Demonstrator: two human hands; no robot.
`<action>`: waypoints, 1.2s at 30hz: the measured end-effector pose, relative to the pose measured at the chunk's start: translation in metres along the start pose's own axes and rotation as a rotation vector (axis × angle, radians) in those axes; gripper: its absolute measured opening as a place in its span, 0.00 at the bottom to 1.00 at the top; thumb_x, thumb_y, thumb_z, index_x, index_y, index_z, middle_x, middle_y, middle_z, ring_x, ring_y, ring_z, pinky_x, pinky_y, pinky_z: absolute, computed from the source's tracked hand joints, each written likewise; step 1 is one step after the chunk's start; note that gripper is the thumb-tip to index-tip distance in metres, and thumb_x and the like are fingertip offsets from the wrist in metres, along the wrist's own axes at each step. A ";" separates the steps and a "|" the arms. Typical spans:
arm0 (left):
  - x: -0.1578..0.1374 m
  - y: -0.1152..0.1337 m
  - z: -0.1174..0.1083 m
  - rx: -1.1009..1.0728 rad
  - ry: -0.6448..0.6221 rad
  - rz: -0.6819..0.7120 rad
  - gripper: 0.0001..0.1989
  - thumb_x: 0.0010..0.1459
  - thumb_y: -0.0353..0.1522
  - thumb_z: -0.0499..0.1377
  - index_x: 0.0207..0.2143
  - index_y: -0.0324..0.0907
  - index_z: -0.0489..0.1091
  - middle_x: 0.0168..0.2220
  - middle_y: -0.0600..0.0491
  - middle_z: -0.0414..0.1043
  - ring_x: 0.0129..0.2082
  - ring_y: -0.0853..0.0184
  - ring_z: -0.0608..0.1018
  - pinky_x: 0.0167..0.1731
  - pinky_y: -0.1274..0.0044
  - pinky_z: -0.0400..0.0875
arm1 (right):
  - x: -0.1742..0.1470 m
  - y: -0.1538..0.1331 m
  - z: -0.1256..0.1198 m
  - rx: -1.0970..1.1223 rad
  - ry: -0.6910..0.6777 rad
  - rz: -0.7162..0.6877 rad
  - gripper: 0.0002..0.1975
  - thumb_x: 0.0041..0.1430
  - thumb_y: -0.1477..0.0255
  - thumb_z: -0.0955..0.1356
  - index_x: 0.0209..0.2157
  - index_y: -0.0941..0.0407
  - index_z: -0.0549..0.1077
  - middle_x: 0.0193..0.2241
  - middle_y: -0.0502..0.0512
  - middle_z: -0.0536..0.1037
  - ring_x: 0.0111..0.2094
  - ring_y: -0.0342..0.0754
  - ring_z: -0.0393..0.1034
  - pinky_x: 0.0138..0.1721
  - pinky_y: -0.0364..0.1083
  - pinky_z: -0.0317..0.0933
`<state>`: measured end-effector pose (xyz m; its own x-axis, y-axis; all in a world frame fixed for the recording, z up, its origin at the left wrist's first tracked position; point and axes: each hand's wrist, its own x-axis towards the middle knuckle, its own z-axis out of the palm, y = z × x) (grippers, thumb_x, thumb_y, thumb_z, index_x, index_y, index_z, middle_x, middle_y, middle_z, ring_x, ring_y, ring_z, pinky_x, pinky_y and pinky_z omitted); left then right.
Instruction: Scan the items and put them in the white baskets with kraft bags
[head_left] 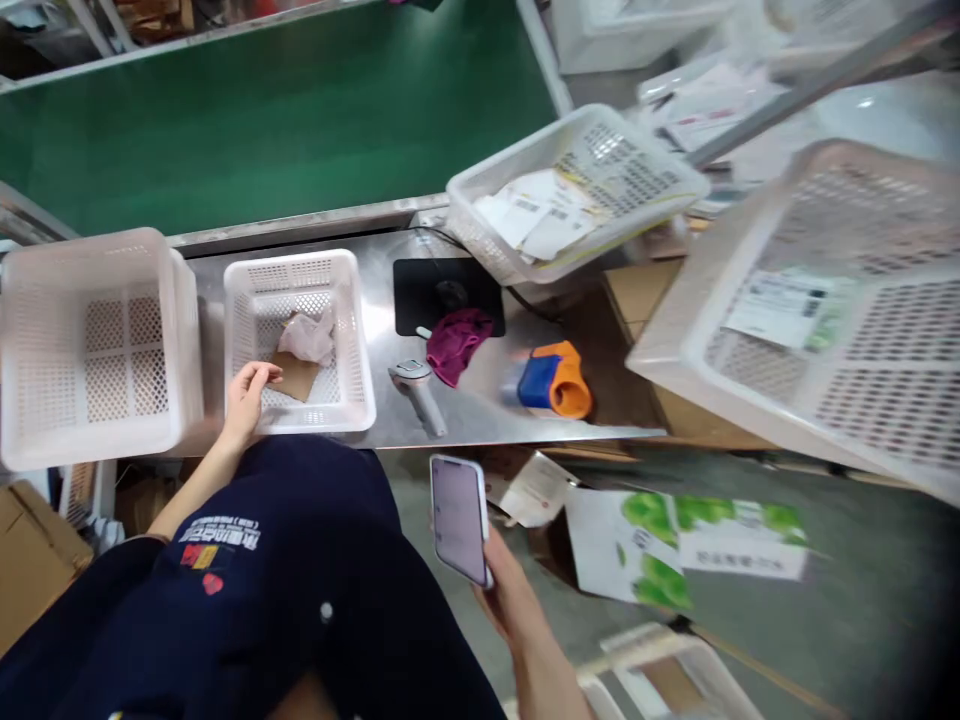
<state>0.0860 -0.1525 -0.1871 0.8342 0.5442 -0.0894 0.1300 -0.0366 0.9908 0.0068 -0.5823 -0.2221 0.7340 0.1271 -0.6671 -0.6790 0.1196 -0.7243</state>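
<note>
My left hand [249, 396] is over the near left rim of a small white basket [363, 370]. Its fingers are curled and pressed together beside a piece of brown cardboard [298, 379]; whether they grip it is unclear. A crumpled clear plastic bag [307, 338] lies in that basket, against the cardboard. Lower down, my right hand [504, 583] is closed around a smartphone [459, 518], whose lit screen is tilted toward me. On the metal bench [375, 300], between the hands, rest a grey handheld scanner [421, 397] and a crumpled purple cloth [459, 345].
Stacked white baskets [90, 430] stand at left. An orange and blue tape dispenser [555, 380] sits on the bench by a black mouse pad [412, 295]. A basket of labelled packets [517, 262] and a larger basket [675, 370] stand right. Behind runs a green conveyor [285, 130]; cartons [600, 540] lie below.
</note>
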 end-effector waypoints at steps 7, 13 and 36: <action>-0.012 0.013 0.000 0.127 -0.068 0.111 0.19 0.64 0.48 0.65 0.37 0.41 0.81 0.36 0.47 0.82 0.39 0.60 0.83 0.43 0.70 0.78 | 0.084 -0.113 0.128 0.395 -0.505 -0.201 0.43 0.54 0.39 0.76 0.64 0.49 0.74 0.60 0.66 0.79 0.57 0.69 0.78 0.59 0.74 0.69; -0.038 0.003 -0.024 0.190 0.005 0.065 0.17 0.66 0.46 0.63 0.38 0.42 0.81 0.37 0.47 0.82 0.40 0.58 0.83 0.46 0.69 0.77 | 0.094 -0.161 0.197 0.446 -0.756 -0.138 0.38 0.55 0.47 0.73 0.63 0.51 0.76 0.60 0.67 0.78 0.58 0.73 0.75 0.57 0.80 0.66; -0.053 0.000 0.007 0.386 -0.139 0.089 0.18 0.64 0.48 0.60 0.37 0.45 0.80 0.36 0.47 0.83 0.40 0.54 0.86 0.45 0.63 0.81 | 0.087 -0.176 0.202 0.769 -0.692 -0.173 0.24 0.73 0.54 0.61 0.54 0.52 0.80 0.52 0.60 0.84 0.48 0.58 0.81 0.56 0.69 0.73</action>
<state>0.0451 -0.1869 -0.1831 0.9123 0.4071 -0.0444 0.2235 -0.4041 0.8870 0.1877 -0.3939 -0.1172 0.8195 0.5547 -0.1440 -0.5680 0.7528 -0.3326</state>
